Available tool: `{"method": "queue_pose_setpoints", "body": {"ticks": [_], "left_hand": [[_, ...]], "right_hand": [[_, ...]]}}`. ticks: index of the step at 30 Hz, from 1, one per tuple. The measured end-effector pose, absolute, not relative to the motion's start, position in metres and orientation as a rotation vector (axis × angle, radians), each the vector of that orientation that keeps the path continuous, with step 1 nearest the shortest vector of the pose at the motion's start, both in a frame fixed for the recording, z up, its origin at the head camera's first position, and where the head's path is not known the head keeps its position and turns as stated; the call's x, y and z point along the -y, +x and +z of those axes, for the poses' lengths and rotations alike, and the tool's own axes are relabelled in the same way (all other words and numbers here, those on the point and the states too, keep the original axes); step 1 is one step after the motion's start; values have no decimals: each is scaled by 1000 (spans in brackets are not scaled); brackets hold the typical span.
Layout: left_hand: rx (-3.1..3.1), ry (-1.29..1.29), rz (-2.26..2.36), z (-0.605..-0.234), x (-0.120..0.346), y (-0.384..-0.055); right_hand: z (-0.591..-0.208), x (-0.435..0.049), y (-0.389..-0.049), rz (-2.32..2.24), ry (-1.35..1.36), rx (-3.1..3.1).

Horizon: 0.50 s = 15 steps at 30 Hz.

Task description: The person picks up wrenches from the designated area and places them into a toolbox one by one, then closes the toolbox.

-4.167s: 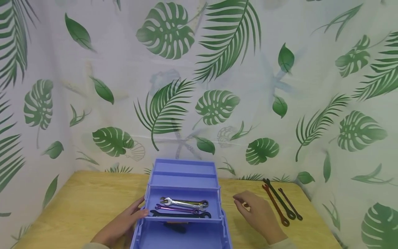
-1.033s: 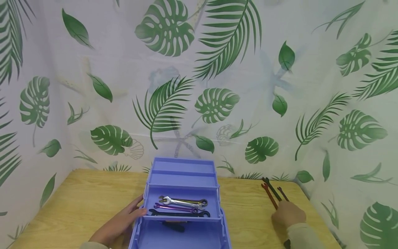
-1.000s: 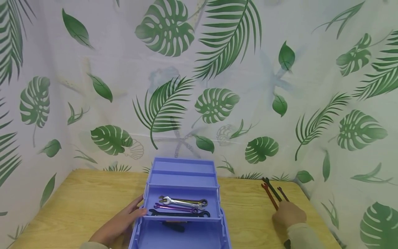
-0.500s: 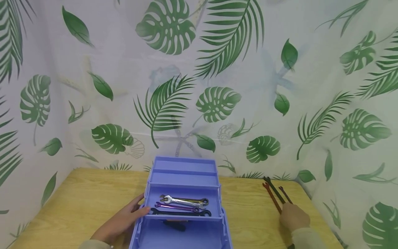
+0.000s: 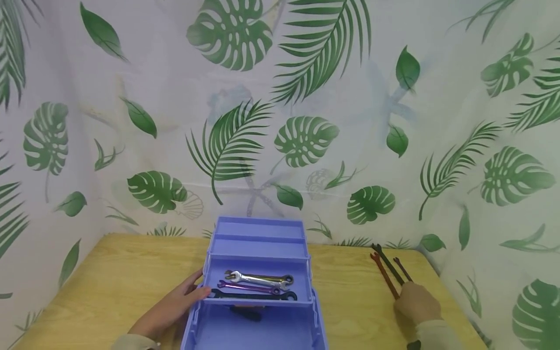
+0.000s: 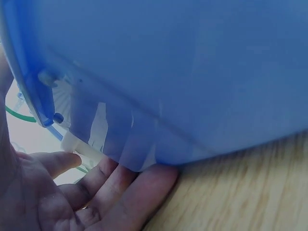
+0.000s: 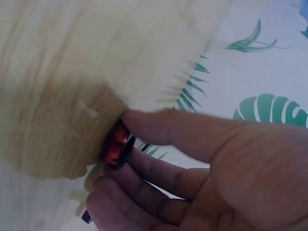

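While our left hand [image 5: 172,306] touches the blue toolbox [image 5: 258,335]: its fingers meet the left outer wall and its thumb the edge of the tray [image 5: 267,265], lower centre of the frame; it is unclenched.
Right hand [image 5: 418,302]: at lower right, we pinch the red wrench [image 5: 385,275] between thumb and fingers.
Red wrench: forked end points toward upper left; we cannot tell whether it is raised off the table [image 5: 350,291].
Dark wrench [image 5: 391,265] and small wrench [image 5: 403,269]: just right of it, lower ends hidden by our hand.
Tray: gold wrench [image 5: 273,278], silver wrench [image 5: 259,280], purple wrench [image 5: 250,288] and black wrench [image 5: 249,295] lie crosswise.
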<state>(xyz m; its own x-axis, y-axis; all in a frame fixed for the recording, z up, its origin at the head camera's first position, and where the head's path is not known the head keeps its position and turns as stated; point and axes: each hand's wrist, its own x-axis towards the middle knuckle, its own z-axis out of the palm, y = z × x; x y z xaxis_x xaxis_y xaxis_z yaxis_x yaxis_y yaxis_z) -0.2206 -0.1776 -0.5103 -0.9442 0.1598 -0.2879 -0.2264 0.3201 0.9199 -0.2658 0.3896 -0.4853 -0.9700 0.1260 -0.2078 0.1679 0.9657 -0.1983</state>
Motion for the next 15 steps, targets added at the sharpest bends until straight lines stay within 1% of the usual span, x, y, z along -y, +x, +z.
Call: {"method": "queue_pose_setpoints", "body": {"ticks": [6,15], "left_hand": [[-2277,-69,1643,-509,178,-222],[-2301,-49,1610,-513,178,-224]], "right_hand": [[-481,-389,-264,-400,218,-2935],[-478,-380,-263,-611,273,-3170]]}}
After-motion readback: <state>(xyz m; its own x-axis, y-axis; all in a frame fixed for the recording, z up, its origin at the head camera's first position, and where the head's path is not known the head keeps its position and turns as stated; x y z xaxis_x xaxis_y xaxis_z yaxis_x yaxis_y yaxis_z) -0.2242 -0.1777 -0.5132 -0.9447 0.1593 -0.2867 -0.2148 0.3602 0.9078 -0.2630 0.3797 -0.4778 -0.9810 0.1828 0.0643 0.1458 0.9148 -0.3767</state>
